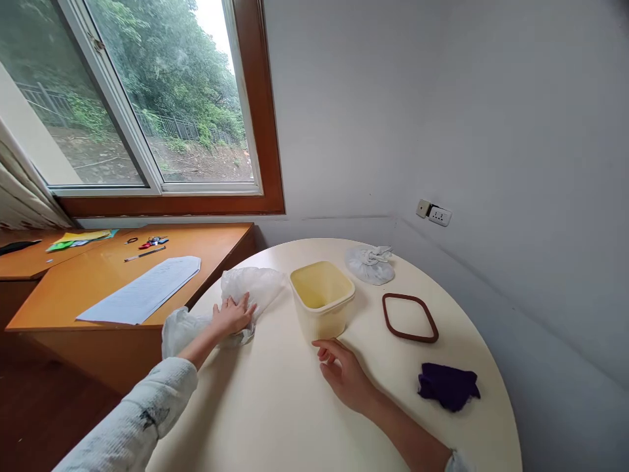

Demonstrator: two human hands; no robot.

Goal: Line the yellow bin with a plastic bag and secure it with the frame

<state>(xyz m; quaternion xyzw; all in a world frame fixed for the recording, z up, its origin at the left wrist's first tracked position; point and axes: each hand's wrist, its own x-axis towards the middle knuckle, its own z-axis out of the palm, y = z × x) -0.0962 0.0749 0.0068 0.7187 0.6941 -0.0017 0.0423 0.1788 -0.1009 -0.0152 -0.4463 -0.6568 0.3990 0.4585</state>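
Note:
My left hand (234, 317) lies with spread fingers on a crumpled, translucent white plastic bag (253, 283) at the left side of the round table. Just in front of a pale yellow square plastic tub (324, 318), my right hand (341, 370) hovers with its fingers loosely bent and nothing in them. The tub stands upright without a lid, and I see no contents in it. Whether my right fingertips touch its base I cannot tell.
On the round table (275, 406) are a knotted plastic bag (371, 263), a brown rounded-square ring (410, 336) and a purple cloth (449, 387). A wooden desk (221, 246) at left bears papers (147, 288), a pen (145, 254) and keys (154, 242). Walls stand behind and right.

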